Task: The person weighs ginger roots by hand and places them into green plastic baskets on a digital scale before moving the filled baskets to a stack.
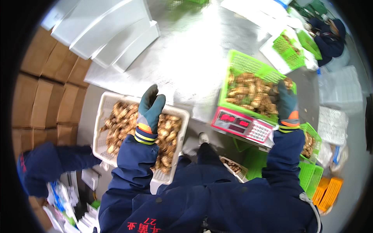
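Note:
My left hand (151, 107), in a grey and teal work glove, is above a white plastic basket (99, 128) of knobbly brown and cream produce (121, 116), perhaps mushrooms or roots; its fingers and thumb are apart with nothing between them. At the right, my right hand (285, 100), gloved alike, is at the right end of a green plastic basket (247, 61) holding similar pieces (247, 87). Its fingertips are over the pieces and blurred, so whether it grips one cannot be told. The green basket rests on a digital scale (242, 123) with a red-pink front panel.
Stacked white foam boxes (107, 29) stand on the metal table (186, 61). Cardboard boxes (35, 99) line the left, where a person (52, 163) reaches in. Another person (329, 38) is beside green baskets (287, 52) at upper right. Orange crates (327, 193) lie at lower right.

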Available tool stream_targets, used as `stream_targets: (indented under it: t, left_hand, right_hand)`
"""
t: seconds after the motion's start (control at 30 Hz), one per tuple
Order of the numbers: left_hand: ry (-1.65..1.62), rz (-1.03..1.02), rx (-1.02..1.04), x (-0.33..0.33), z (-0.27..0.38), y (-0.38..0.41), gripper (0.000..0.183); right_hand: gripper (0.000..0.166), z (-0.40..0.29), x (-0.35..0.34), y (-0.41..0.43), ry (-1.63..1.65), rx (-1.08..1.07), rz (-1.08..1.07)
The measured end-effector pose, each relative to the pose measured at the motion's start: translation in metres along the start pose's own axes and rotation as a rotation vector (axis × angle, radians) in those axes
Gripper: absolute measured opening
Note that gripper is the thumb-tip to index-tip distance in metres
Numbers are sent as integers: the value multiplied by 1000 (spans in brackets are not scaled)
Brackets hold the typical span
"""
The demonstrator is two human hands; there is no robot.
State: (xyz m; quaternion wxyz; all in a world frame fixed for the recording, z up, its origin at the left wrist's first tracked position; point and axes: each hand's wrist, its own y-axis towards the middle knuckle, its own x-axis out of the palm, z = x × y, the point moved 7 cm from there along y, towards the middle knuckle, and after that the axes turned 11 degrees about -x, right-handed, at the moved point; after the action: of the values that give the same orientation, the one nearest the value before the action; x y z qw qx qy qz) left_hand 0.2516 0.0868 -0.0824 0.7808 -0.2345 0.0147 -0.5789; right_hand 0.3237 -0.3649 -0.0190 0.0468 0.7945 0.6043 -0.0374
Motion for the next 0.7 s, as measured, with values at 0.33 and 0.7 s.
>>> stream_targets:
  t: [0.33,0.7]
  left_hand:
    - [-119,358,-127,-201,-92,-89,41]
    - [1178,94,-407,-207,-163,-132,96]
  right_hand:
    - [15,-3,220,-124,111,57,-745]
    - [72,175,378,-226,-1077,-215,-1354]
